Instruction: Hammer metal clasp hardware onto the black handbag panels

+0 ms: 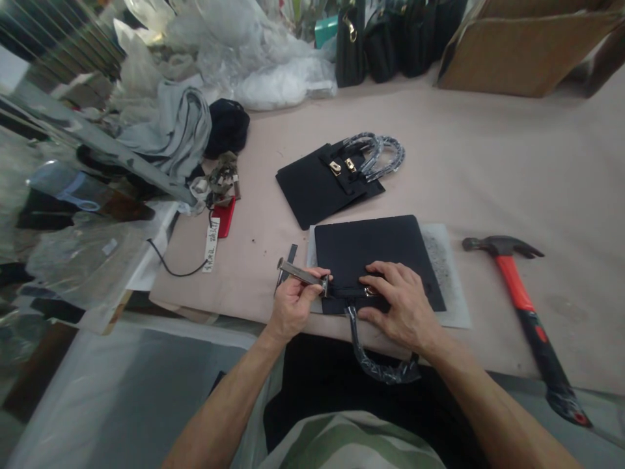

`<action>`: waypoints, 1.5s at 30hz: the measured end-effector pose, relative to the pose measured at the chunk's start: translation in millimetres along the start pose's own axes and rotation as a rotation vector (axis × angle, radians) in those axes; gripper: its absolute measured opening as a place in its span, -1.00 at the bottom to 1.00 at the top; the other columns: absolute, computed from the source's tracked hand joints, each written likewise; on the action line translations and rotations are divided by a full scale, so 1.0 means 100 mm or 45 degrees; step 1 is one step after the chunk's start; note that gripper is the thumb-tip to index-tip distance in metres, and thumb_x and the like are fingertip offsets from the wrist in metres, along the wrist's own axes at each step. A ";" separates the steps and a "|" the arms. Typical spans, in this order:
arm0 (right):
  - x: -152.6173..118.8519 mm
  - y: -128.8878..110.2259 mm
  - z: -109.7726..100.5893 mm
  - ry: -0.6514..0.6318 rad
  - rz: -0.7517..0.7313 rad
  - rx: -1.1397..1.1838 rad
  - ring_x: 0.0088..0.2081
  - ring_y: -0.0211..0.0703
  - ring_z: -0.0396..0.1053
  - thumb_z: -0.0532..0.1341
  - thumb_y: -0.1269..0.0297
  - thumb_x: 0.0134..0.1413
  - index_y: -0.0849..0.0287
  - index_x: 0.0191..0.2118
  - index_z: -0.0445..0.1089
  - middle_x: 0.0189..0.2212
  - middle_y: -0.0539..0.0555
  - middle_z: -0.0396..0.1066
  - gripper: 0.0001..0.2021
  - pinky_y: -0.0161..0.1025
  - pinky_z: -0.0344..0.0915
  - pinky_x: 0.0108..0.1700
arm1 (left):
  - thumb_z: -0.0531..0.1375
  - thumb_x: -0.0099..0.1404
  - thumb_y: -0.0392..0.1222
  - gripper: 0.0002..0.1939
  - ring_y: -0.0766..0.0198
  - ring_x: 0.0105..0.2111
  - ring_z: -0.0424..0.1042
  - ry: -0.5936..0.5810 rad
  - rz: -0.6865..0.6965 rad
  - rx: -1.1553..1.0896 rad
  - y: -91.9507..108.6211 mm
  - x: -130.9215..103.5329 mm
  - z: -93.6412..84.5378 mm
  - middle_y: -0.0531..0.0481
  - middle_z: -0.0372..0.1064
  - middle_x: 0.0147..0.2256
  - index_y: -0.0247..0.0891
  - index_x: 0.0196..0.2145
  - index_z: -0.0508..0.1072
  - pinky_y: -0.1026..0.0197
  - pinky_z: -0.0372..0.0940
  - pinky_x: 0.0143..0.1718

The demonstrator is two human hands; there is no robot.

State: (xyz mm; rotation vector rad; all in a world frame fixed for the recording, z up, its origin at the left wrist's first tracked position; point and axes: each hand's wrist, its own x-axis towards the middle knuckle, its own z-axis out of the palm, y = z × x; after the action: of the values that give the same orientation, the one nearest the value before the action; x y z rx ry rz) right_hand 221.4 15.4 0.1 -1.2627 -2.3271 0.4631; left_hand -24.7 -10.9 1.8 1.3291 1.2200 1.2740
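Black panel (371,251) lay on pale sheet (452,286) at table's (527,150) near edge, wrapped handle (361,358) hanging over edge. Left hand (291,306) clamped metal tool (300,273) between thumb and fingers, tool's end at panel's near left corner. Right hand (403,303) rested on panel, thumb and fingers apart, beside gold clasp (370,291). Beyond, second black piece (312,185) with wrapped handles (388,159). Hammer (530,319) lay to right, box (517,55) at far right.
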 end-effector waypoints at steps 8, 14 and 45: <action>0.00 -0.03 -0.03 -0.027 -0.009 -0.031 0.14 0.21 0.28 0.40 0.04 0.06 0.11 0.03 0.45 0.13 0.22 0.37 -0.56 0.18 0.15 0.20 | 0.22 0.42 -0.17 -0.87 0.14 -0.11 0.62 -0.005 0.151 0.176 -0.09 -0.03 0.04 -0.17 0.58 -0.08 -0.26 -0.13 0.46 0.11 0.50 -0.04; 0.00 -0.02 -0.02 -0.020 -0.019 -0.032 0.15 0.22 0.28 0.40 0.04 0.06 0.11 0.03 0.45 0.12 0.22 0.37 -0.55 0.20 0.14 0.22 | 0.20 0.42 -0.19 -0.88 0.12 -0.10 0.61 -0.010 0.240 0.307 -0.12 -0.04 0.07 -0.19 0.58 -0.07 -0.26 -0.13 0.45 0.07 0.50 -0.02; 0.00 -0.02 -0.06 0.019 -0.065 0.132 0.14 0.19 0.32 0.32 0.14 0.11 0.12 0.03 0.45 0.11 0.23 0.41 -0.63 0.21 0.22 0.18 | 0.14 0.40 -0.30 -0.92 0.17 -0.07 0.54 -0.093 0.555 0.629 -0.05 -0.01 0.17 -0.15 0.51 -0.11 -0.23 -0.16 0.41 0.06 0.44 0.01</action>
State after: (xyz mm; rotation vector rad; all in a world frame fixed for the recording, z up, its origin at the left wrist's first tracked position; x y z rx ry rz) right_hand 223.5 15.4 6.2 -1.1522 -2.2864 0.5477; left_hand -8.5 -11.0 -4.8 2.0695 1.2848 1.2406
